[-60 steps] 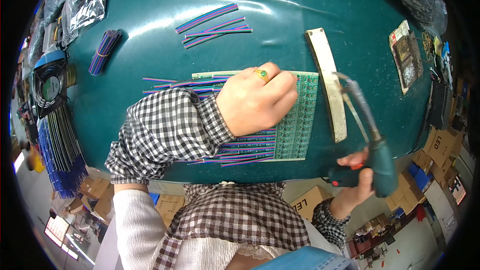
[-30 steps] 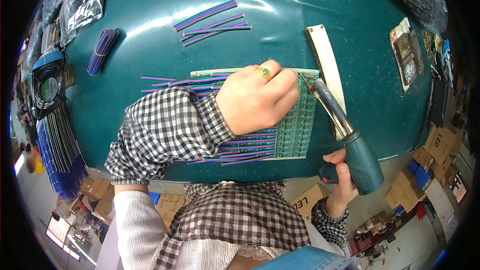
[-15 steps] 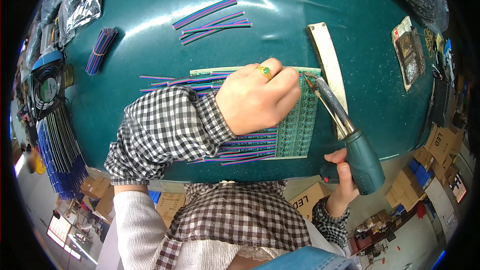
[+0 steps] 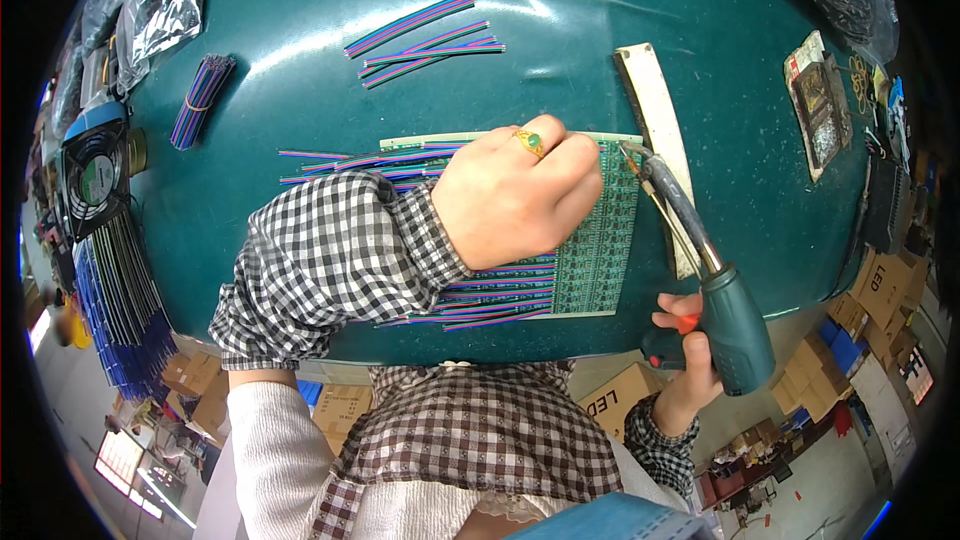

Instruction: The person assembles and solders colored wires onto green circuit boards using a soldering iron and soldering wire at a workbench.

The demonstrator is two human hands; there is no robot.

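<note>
My right hand (image 4: 692,365) grips a dark green soldering gun (image 4: 738,330), and a red trigger shows by its fingers. The gun's metal barrel slants up and left, its thin tip near the top right corner of a green circuit board panel (image 4: 595,275). Over the panel's upper part lies my left hand (image 4: 525,190), wearing a ring with a green stone. Its fingers are curled, with the fingertips hidden beneath, so what they pinch is not visible. Rows of multicoloured ribbon wires (image 4: 500,298) extend left from the panel, partly covered by my left sleeve.
Loose ribbon wires (image 4: 410,25) lie at the back, a tied wire bundle (image 4: 203,102) to their left. A pale strip (image 4: 655,110) lies right of the panel, under the barrel. A fan (image 4: 95,180) stands at the left edge; a worn solder tray (image 4: 818,115) is far right.
The soldering gun has shifted slightly right, its tip moving toward the panel's right edge. More of the red trigger shows between my right fingers. My left hand has stayed put.
</note>
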